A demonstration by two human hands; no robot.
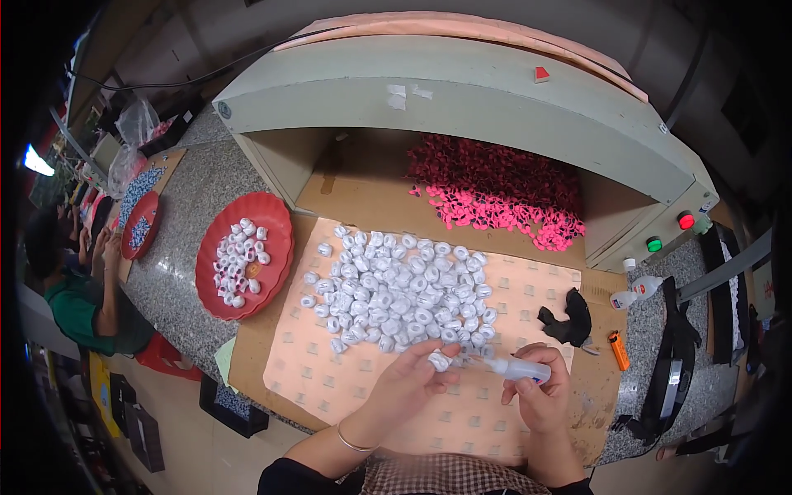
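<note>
Left hand [410, 375] fingers pinch white piece [440, 360]; right hand [538, 388] grips glue bottle [517, 369], tip touching piece.

Pink pieces [503, 194] partly hidden under the hood upper right, co-worker [70, 289] cut off at left edge, small white piece [440, 360] too small to make out

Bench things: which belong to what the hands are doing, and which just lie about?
In use: left hand, small white piece, right hand, clear applicator bottle, white pile, red plate.
Lying about: pink pile, black rag, orange lighter, white bottle.
</note>
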